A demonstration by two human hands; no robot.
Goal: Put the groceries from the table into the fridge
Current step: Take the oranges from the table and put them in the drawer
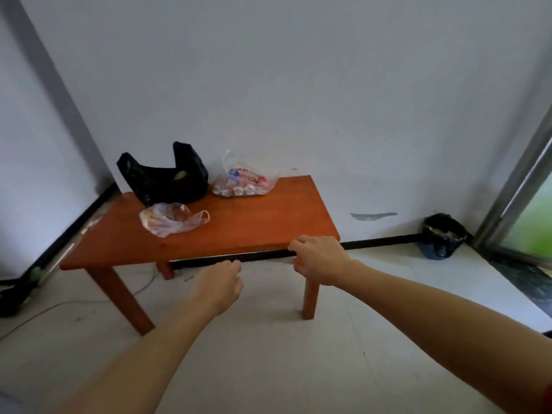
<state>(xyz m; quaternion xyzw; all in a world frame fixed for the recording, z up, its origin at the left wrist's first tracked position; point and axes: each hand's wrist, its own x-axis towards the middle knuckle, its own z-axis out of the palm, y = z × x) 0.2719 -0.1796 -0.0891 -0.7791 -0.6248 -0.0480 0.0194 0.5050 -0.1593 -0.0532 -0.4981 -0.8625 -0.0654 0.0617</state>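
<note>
A low orange-brown wooden table (263,222) stands against the white wall. Three bags lie on its far left part. At the back is an open black plastic bag (162,182). To its right sits a clear bag of red, white and blue packets (243,183). In front of the black bag lies a small clear bag with reddish contents (171,221). My left hand (219,283) hangs below the table's front edge, fingers curled, holding nothing. My right hand (319,259) is at the front edge near the right corner, fingers curled and holding nothing. No fridge is in view.
A small bin with a black liner (443,236) sits in the right corner by a metal-framed glass door (513,186). Cables (59,306) trail over the pale floor at the left. Table legs (310,300) stand below the front edge.
</note>
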